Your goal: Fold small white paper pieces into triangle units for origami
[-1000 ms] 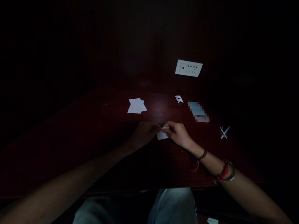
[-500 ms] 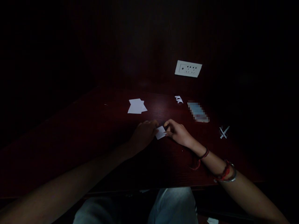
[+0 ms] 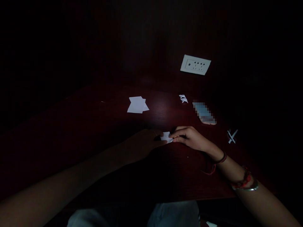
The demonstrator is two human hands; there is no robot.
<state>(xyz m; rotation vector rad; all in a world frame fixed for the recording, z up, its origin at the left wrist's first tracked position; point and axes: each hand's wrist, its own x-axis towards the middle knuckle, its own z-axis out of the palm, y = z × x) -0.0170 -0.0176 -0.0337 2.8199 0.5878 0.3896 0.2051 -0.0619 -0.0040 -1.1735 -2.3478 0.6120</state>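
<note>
A small white piece of paper (image 3: 166,137) sits between both hands, low over the dark red table (image 3: 94,132). My left hand (image 3: 144,143) pinches its left edge with closed fingers. My right hand (image 3: 189,137) pinches its right edge, fingers curled. The paper looks partly folded; its exact shape is hard to make out in the dim light. Red cords and a metal bangle circle my right wrist.
A small stack of white paper sheets (image 3: 137,105) lies further back on the table. A tiny folded paper shape (image 3: 183,98), a phone (image 3: 204,113) and two crossed white strips (image 3: 231,136) lie to the right. A white wall socket (image 3: 195,65) is behind. The room is very dark.
Both hands have shifted slightly towards me and lowered with the paper, which now shows less surface than half a second ago. The view has tilted a little.
</note>
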